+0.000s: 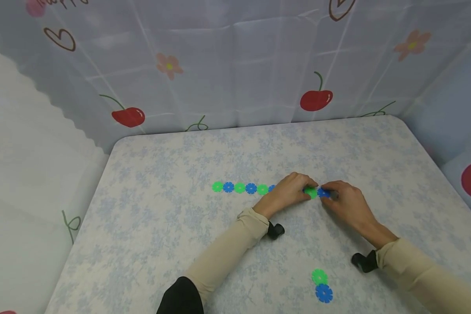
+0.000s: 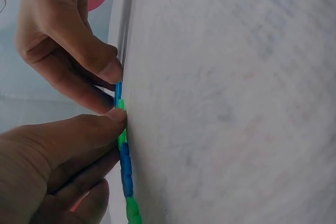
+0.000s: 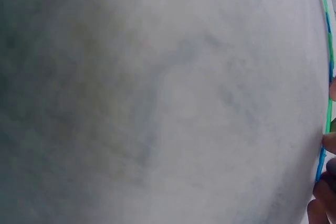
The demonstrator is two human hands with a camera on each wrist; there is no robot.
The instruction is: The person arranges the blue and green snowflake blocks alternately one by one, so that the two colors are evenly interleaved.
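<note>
A straight row of green and blue notched plastic discs (image 1: pixel 240 188) runs across the middle of the table, colours alternating. My left hand (image 1: pixel 287 191) covers part of it and pinches a green disc (image 1: pixel 311 192) between thumb and fingers. Just to the right, my right hand (image 1: pixel 347 205) pinches a blue disc (image 1: pixel 322 192) at the row's right end. In the left wrist view that blue disc (image 2: pixel 118 92) meets the edge of the green disc (image 2: pixel 122 135). The right wrist view catches only fingertips (image 3: pixel 329 142) and the discs edge-on at its right border.
Nearer my body, another green disc (image 1: pixel 319 277) and a blue disc (image 1: pixel 323 293) lie on the table with edges meeting. A pale, blue-patterned cloth covers the table (image 1: pixel 149 244). Behind it hangs a curtain (image 1: pixel 235 78) printed with cherries, flowers and hearts.
</note>
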